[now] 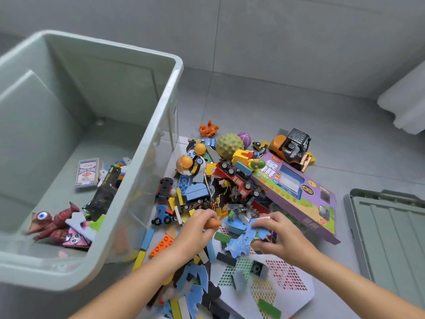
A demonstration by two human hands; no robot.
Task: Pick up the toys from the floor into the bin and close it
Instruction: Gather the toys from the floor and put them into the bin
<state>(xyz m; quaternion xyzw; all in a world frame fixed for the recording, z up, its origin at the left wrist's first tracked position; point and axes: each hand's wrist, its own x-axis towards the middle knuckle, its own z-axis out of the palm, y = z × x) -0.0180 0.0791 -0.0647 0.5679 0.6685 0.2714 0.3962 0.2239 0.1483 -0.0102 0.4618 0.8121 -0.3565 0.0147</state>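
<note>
Head view: bin (143,157) stands left of the floor toy pile (230,180). Left hand (197,229) grips an orange toy (213,224); right hand (284,238) pinches a blue puzzle piece (243,242). Risk: small pieces may slip and miss the bin. Count: one bin, two orange balls (200,148), one purple box (299,192), one lid (391,231).

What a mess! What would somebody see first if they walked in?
Most likely the bright pile of toys on the grey floor in the middle, with a purple box and a yellow forklift at its far right. Next, the big pale green bin on the left, open and holding only a few toys. Near the bottom, the left hand grips a small orange toy and the right hand a blue puzzle piece.
</note>
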